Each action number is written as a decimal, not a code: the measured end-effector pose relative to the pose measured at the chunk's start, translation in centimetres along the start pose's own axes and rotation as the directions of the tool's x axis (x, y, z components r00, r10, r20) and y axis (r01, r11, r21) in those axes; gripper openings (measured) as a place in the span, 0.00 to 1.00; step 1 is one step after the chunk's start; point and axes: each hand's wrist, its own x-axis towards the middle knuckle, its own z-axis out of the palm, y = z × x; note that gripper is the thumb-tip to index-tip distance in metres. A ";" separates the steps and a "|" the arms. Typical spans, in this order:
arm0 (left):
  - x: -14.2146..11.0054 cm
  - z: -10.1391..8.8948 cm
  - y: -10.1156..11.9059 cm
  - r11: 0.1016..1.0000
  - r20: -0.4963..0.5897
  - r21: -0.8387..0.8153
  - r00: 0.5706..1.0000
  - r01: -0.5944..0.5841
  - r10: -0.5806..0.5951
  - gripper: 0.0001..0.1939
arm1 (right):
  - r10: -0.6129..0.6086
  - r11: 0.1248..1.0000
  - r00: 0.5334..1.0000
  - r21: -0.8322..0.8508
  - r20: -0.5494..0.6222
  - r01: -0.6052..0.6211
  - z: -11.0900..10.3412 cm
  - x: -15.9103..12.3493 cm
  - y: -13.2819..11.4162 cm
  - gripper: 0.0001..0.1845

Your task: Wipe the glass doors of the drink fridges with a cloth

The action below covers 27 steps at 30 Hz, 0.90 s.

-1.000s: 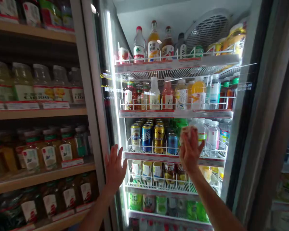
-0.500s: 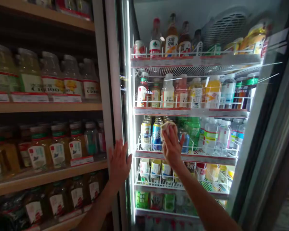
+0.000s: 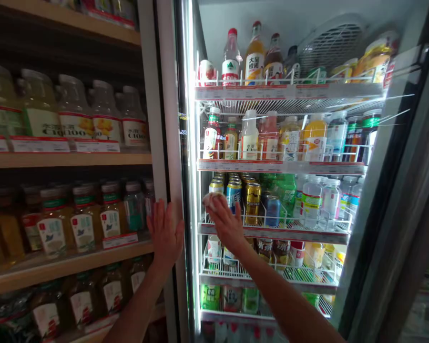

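A pale, crumpled cloth [image 3: 212, 199] is under the fingers of my right hand [image 3: 227, 223]. The cloth looks pressed to the glass door of a lit drinks fridge, in front of the left end of the can shelf [image 3: 271, 232]. Behind that hand stand beer cans, among them a gold can [image 3: 252, 202] and a dark blue can [image 3: 272, 210]. My left hand [image 3: 166, 234] rests with spread fingers on the metal door frame [image 3: 175, 162], left of the bright light strip, and holds nothing.
Wooden shelves [image 3: 75, 159] with rows of juice bottles [image 3: 84, 224] fill the left side. Inside the fridge, wire racks carry bottles [image 3: 250, 136] and cans. A dark door edge [image 3: 389, 190] runs down the right.
My right hand has moved left and slightly down with the cloth, uncovering the gold can. My left hand has shifted a little left along the frame.
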 end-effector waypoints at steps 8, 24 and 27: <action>0.8 1.8 5.2 0.995 0.031 -0.065 0.997 -0.071 0.073 0.31 | 0.029 0.999 0.997 -0.046 0.074 -0.026 -4.0 -2.4 4.7 0.27; 3.3 6.1 13.6 0.985 -0.028 -0.075 0.987 -0.158 0.157 0.33 | 0.204 0.966 0.977 -0.148 -0.061 -0.211 -9.7 -5.8 16.1 0.33; 3.4 6.4 13.7 0.983 -0.034 -0.065 0.985 -0.170 0.168 0.34 | 0.331 0.909 0.919 -0.189 -0.215 -0.372 -11.6 -6.6 20.9 0.29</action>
